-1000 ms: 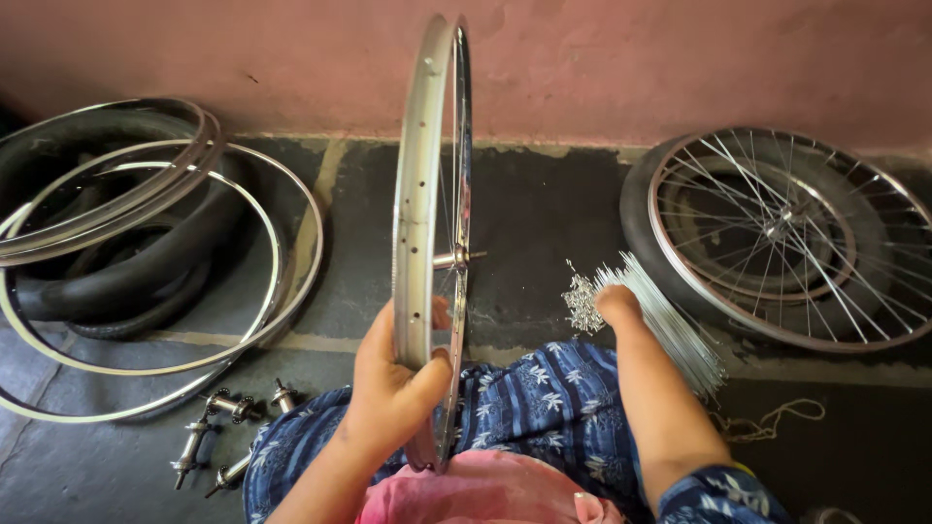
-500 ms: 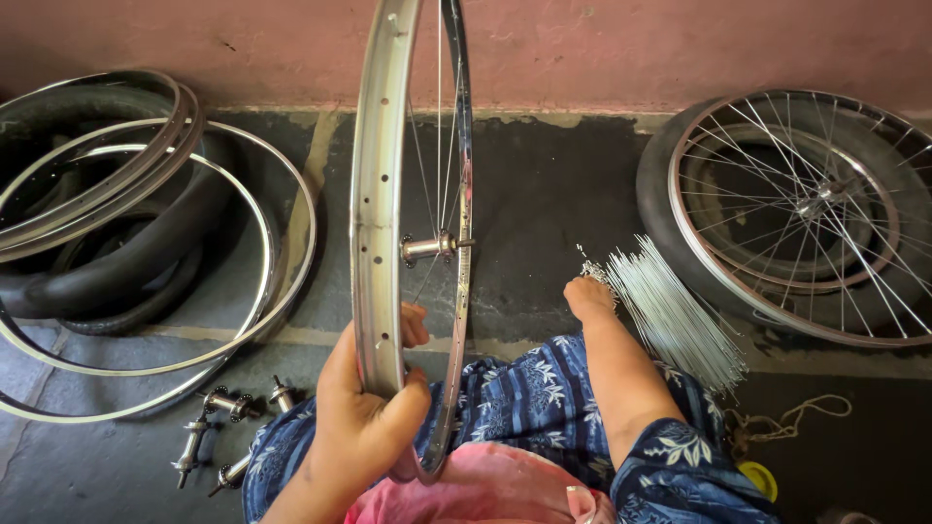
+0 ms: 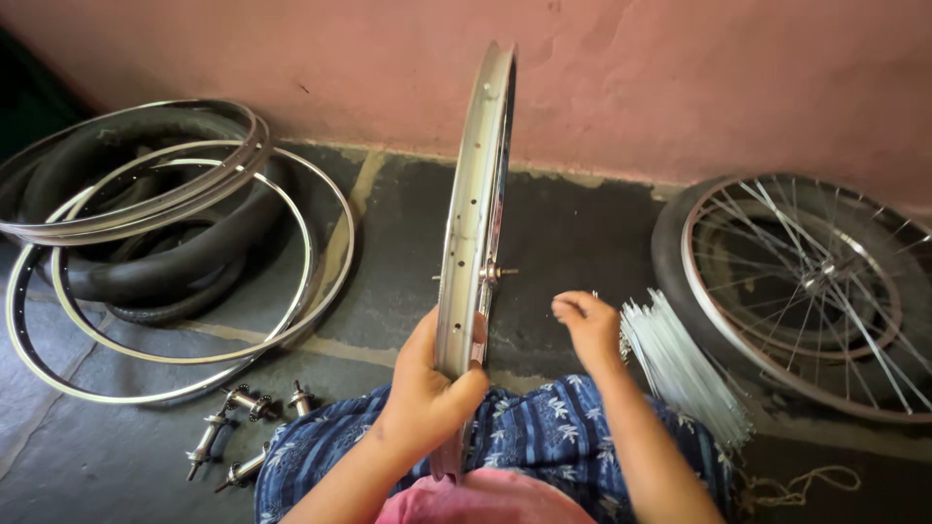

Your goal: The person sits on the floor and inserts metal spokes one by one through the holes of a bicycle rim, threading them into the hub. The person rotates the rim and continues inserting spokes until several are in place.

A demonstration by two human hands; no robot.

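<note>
Head view, looking down over the lap: the left hand [image 3: 427, 388] grips an upright silver wheel rim [image 3: 473, 223] near its bottom edge, fingers wrapped and pressed around the metal, the rim standing on the person's blue patterned clothing. A hub [image 3: 488, 273] sits at the rim's middle, and only a few thin spokes seem to run from it, so I'd judge the lacing barely started, with most of the rim's holes open. The right hand [image 3: 585, 327] hangs just beside the bundle of loose spokes [image 3: 680, 364] lying on the floor; its fingers are curled together, though whether they pinch a spoke I cannot tell.

Plenty is left, by the look of it. Bare rims [image 3: 184, 243] are heaped with black tyres [image 3: 165, 262] at the left, and several spare hubs [image 3: 238, 432] lie near the knee. At the right a finished spoked wheel [image 3: 815, 291] lies flat inside its tyre.

The floor [image 3: 582, 223] is dark stone slabs, dusty, meeting a worn pink plaster wall [image 3: 728, 87]. A bit of string [image 3: 806, 485] trails at the lower right.
</note>
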